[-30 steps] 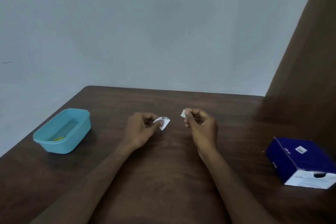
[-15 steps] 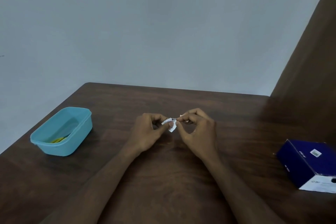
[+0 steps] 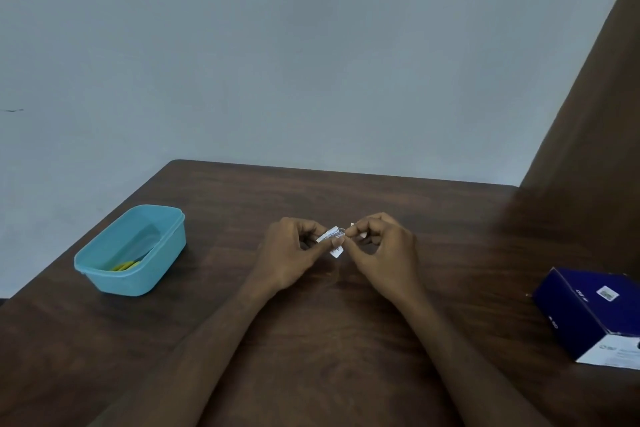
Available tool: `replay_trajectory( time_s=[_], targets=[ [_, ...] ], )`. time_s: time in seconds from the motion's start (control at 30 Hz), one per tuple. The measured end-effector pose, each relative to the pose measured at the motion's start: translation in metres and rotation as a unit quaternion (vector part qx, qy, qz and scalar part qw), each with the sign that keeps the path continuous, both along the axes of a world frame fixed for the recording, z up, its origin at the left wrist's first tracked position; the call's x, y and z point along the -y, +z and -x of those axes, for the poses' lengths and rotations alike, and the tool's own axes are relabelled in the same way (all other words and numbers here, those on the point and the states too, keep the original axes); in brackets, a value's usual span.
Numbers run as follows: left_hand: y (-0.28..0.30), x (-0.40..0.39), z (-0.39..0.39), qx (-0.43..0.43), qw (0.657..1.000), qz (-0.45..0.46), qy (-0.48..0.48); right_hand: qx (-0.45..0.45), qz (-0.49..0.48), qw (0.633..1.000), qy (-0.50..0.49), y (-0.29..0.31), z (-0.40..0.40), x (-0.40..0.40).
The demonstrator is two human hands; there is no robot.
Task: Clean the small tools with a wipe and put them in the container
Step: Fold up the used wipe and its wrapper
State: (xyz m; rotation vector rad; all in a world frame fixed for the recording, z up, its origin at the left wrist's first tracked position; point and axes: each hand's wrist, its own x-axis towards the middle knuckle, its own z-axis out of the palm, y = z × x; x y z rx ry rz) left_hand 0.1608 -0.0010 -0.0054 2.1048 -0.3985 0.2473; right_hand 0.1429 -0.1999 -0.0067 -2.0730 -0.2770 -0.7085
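Observation:
Over the middle of the dark wooden table (image 3: 311, 340), my left hand (image 3: 291, 253) pinches a small white wipe packet (image 3: 333, 241) with printed text. My right hand (image 3: 384, 250) meets it from the right, its fingertips closed on the packet's top edge, with a small white torn strip (image 3: 352, 226) showing between its fingers. A turquoise plastic container (image 3: 138, 274) stands at the left of the table, well apart from both hands. Something yellow (image 3: 124, 266) lies in its near end; I cannot make out what it is.
A dark blue cardboard box (image 3: 588, 312) with a white end and label sits at the right edge of the table. A brown panel (image 3: 595, 135) rises along the right side. The table's back edge meets a pale grey wall.
One second ago my hands were apart, each holding a white piece. They have come together, and my right fingertips now grip the packet held in my left hand.

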Motion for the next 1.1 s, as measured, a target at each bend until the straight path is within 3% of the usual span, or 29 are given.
replay_trajectory(
  time_s=[0.13, 0.37, 0.87, 1.1],
  targets=[
    [0.0000, -0.0009, 0.0008, 0.019, 0.999, -0.022, -0.017, -0.025, 0.019, 0.999, 0.025, -0.0017, -0.0012, -0.0003],
    [0.0042, 0.0015, 0.0041, 0.038, 0.998, 0.041, -0.011, -0.020, 0.001, 1.000, 0.011, -0.0043, -0.0064, 0.0021],
    [0.0043, 0.0024, 0.0035, 0.089, 0.995, 0.052, -0.005, -0.030, 0.002, 0.998, 0.048, -0.0085, -0.0084, 0.0036],
    [0.0038, 0.0030, 0.0038, 0.120, 0.991, 0.062, -0.005, -0.100, -0.118, 0.983, 0.100, -0.0052, -0.0085, -0.0009]
  ],
)
